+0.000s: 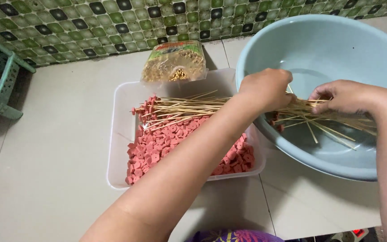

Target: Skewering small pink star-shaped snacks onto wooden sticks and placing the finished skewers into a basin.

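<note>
Seen from above, looking down over two bare forearms onto a pale tiled floor (50,148). On the right, a large pale blue basin (337,49), tilted toward the viewer, holding a loose bundle of thin bamboo skewers (332,123). Long axis of that bundle roughly left to right, a few sticks splayed off at angles toward the lower right, some tipped with small pink pieces near the basin's left wall. Left hand (267,87) reaching across from the lower left, curled into a fist at the basin's near-left rim, closed around the left ends of the sticks as far as can be judged; exact grip hidden by the knuckles. Right hand (343,96) entering from the right edge, fingers pinched down on the same bundle further along, just beside the left hand, a short gap between the two. Both hands directly on the bundle, left nearer its tipped ends, right nearer its middle. To the left of the basin and touching it, a clear rectangular plastic tray (119,134) filled with pink sausage slices (157,148), each with a hole, and a second sheaf of skewers (180,110) lying across its upper part, also running left to right, loaded ends pointing left. Behind the tray, a clear bag of yellowish snacks (174,62) leaning at a green mosaic wall (90,22). At far left, a green plastic stool (0,80).
</note>
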